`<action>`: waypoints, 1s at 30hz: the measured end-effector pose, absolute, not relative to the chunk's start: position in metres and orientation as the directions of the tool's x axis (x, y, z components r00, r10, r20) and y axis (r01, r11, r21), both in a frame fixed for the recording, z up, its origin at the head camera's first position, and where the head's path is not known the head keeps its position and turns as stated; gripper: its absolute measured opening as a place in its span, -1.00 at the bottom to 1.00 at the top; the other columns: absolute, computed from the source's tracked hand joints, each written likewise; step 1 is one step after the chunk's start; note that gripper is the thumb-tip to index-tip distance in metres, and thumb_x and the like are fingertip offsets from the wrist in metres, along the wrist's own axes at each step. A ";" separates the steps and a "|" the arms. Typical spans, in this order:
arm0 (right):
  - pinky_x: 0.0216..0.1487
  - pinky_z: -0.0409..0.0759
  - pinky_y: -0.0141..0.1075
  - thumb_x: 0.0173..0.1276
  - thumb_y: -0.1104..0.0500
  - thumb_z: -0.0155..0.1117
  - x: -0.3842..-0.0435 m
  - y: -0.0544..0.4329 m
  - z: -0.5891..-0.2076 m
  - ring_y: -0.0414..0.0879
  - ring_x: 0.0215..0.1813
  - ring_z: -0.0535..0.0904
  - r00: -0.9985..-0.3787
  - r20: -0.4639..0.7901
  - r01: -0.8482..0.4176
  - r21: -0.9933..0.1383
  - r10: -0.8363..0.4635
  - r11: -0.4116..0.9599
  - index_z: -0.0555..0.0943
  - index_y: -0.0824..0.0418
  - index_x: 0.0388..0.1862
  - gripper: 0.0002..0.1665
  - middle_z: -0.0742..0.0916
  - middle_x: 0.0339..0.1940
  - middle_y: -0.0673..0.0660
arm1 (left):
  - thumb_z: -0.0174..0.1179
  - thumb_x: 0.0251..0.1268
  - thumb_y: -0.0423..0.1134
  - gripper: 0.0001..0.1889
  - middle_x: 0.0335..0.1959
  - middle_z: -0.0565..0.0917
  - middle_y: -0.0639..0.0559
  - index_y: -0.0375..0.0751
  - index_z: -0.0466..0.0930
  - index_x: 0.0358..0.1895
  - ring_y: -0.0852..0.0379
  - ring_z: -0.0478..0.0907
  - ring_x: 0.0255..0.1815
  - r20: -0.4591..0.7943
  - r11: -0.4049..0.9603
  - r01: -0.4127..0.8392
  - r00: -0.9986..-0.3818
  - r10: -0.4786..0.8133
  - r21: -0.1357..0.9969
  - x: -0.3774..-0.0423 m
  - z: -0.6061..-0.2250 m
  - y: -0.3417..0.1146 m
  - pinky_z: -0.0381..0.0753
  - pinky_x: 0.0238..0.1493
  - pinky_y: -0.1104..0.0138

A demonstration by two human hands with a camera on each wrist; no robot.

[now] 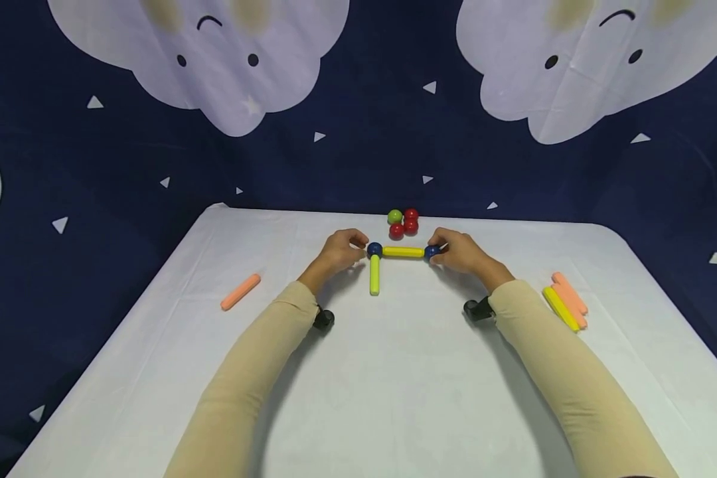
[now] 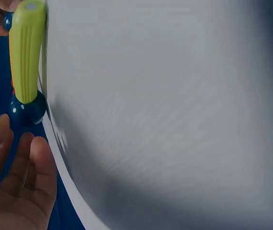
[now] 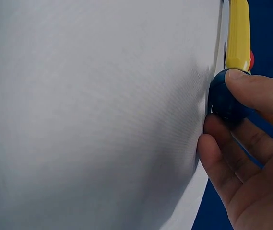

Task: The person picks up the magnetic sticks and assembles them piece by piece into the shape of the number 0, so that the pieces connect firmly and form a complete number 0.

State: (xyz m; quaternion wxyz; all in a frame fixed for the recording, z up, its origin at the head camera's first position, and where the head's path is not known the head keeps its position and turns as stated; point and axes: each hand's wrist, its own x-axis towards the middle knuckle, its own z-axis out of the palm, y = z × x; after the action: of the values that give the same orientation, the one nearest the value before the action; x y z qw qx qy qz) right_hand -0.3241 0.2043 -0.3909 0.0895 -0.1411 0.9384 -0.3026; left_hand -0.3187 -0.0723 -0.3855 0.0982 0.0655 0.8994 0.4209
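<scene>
A yellow stick [image 1: 403, 252] joins two dark blue balls on the white table. From the left blue ball [image 1: 374, 249] a lime green stick [image 1: 374, 276] extends toward the near side. My left hand [image 1: 340, 249] is just left of that ball; in the left wrist view its loosely bent fingers [image 2: 42, 155] stand slightly apart from the ball, gripping nothing. With thumb and fingers, my right hand [image 1: 461, 252] pinches the right blue ball [image 3: 228, 98] at the yellow stick's other end. The fingers partly cover this ball in the head view.
Behind the joined pieces sit a green ball [image 1: 395, 217] and several red balls [image 1: 411, 227]. An orange stick [image 1: 241, 292] lies at the left. On the right, another yellow stick [image 1: 560, 309] lies against orange sticks [image 1: 569, 292]. A dark cloth with clouds hangs behind the table [image 1: 394, 398].
</scene>
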 end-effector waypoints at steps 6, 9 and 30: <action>0.23 0.57 0.02 0.32 0.28 0.32 -0.322 0.198 -0.395 0.20 0.21 0.59 -0.940 -0.092 -0.217 -0.583 -0.329 0.783 0.51 0.24 0.05 -0.66 0.65 0.19 0.35 | 0.16 0.37 -0.34 -0.67 0.18 0.65 -0.13 -0.16 0.61 0.17 -0.03 0.61 0.06 -0.066 0.703 0.175 -0.951 0.302 0.689 -0.322 -0.390 -0.075 0.58 0.00 0.27; 0.22 0.56 0.02 0.31 0.29 0.32 -0.323 0.200 -0.391 0.20 0.19 0.60 -0.941 -0.074 -0.230 -0.580 -0.332 0.782 0.51 0.25 0.03 -0.67 0.66 0.17 0.35 | 0.16 0.35 -0.38 -0.66 0.18 0.65 -0.12 -0.16 0.62 0.17 0.00 0.60 0.00 -0.049 0.705 0.226 -0.937 0.347 0.672 -0.327 -0.389 -0.073 0.54 -0.03 0.31; 0.21 0.58 0.02 0.31 0.28 0.33 -0.330 0.204 -0.391 0.22 0.19 0.61 -0.943 -0.066 -0.228 -0.586 -0.327 0.777 0.52 0.23 0.04 -0.67 0.65 0.20 0.35 | 0.21 0.36 -0.33 -0.67 0.14 0.69 -0.07 -0.08 0.63 0.17 0.01 0.54 0.08 -0.090 0.759 0.229 -0.931 0.354 0.610 -0.342 -0.386 -0.067 0.50 0.22 0.17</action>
State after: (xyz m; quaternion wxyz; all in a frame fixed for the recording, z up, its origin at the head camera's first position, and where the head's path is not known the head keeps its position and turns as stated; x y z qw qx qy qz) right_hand -0.3297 0.2038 -0.3911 0.0824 -0.1479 0.9390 -0.2993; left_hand -0.3416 -0.0673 -0.3862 0.1005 0.1562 0.9323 0.3102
